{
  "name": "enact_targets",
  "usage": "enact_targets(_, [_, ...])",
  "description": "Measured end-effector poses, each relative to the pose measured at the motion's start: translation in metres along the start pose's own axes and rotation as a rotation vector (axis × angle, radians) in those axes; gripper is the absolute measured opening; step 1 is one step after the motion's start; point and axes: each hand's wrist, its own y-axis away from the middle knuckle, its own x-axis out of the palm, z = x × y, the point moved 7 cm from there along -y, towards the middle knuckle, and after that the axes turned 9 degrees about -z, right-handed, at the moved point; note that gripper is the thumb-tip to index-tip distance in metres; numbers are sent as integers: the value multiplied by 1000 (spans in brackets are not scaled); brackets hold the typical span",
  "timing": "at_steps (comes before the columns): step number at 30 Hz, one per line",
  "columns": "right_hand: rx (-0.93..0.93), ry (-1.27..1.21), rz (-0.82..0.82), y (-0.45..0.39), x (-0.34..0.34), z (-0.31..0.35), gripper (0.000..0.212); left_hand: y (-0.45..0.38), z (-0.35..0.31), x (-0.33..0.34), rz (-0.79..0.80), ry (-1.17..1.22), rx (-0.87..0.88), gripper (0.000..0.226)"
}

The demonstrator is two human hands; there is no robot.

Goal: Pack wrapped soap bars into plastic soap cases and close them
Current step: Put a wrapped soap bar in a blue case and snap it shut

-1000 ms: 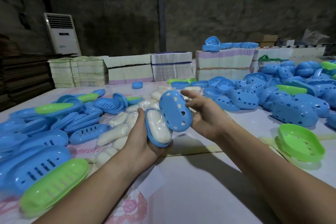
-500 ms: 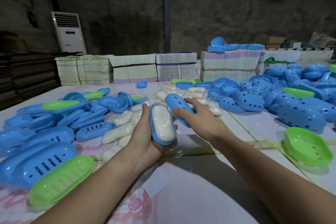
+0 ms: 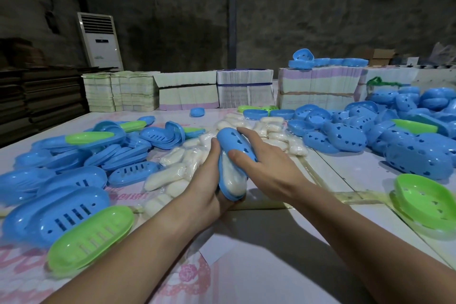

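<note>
My left hand [image 3: 209, 185] grips a blue case base [image 3: 228, 191] from below, with a white wrapped soap bar [image 3: 232, 175] lying in it. My right hand [image 3: 266, 165] holds a blue perforated lid [image 3: 235, 142] tilted over the far end of the base; the near end stands open and the soap shows there. Thumb and fingers of the right hand curl round the lid's side. Loose wrapped soap bars [image 3: 172, 173] lie in a pile on the table just left of and beyond my hands.
Blue and green case bases [image 3: 74, 217] are heaped at the left. Blue perforated lids and closed cases [image 3: 407, 150] fill the right, with a green lid [image 3: 424, 202] near the right edge. Stacks of flat cartons [image 3: 246, 91] line the table's far side.
My right hand brought the lid from beside the base down onto it, closing the far end over the soap. The left hand kept its hold on the base.
</note>
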Motion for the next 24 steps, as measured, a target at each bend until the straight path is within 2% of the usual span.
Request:
enact_targets(4, [43,7,25,1,2,-2,70,1,1,0,-30,-33,-1,60])
enact_targets(10, [47,-7,83,6,14,4,70,-1,-3,-5,-67,77,-40,62])
enact_targets(16, [2,19,86,12,19,14,62,-3,-6,-7,-84,60,-60,65])
enact_targets(24, [-16,23,107,16,23,22,74,1,-12,-8,-120,61,-30,63])
